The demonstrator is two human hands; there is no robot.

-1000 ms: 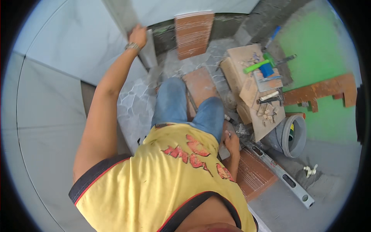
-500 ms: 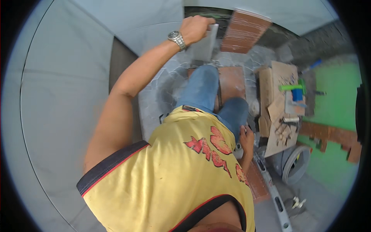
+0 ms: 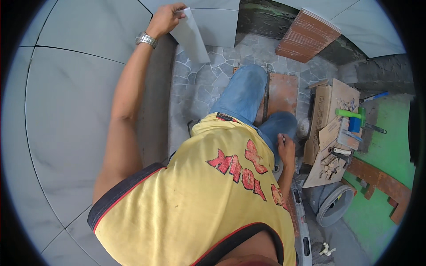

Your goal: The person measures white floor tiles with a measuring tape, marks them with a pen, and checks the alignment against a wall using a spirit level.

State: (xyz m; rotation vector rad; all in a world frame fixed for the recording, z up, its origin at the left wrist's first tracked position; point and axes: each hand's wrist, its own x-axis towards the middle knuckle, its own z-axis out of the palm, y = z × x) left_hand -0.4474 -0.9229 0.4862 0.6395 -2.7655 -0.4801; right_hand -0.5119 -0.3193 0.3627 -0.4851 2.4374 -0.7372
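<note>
My left hand (image 3: 165, 21), with a watch on its wrist, pinches the top end of a narrow white tile strip (image 3: 191, 37). The strip hangs tilted beside the large pale wall tiles (image 3: 80, 106), its lower end over the stone-patterned floor. Close by my knee, my right hand (image 3: 286, 148) has its fingers curled in; something small may be in them, but I cannot make it out. Against the far wall leans a brown-backed tile (image 3: 307, 36) with pale ridges of adhesive on it.
At the right, a cardboard box (image 3: 317, 124) and sheet carry a green-and-blue mallet (image 3: 354, 119) and several small scraps. Below stands a grey bucket (image 3: 335, 206). A long spirit level (image 3: 305, 239) lies along my right side. Brown tiles (image 3: 284, 91) rest by my legs.
My left hand has moved to the left with the white tile strip, from the far wall toward the left wall. My right hand stays by my knee. The view has shifted slightly.
</note>
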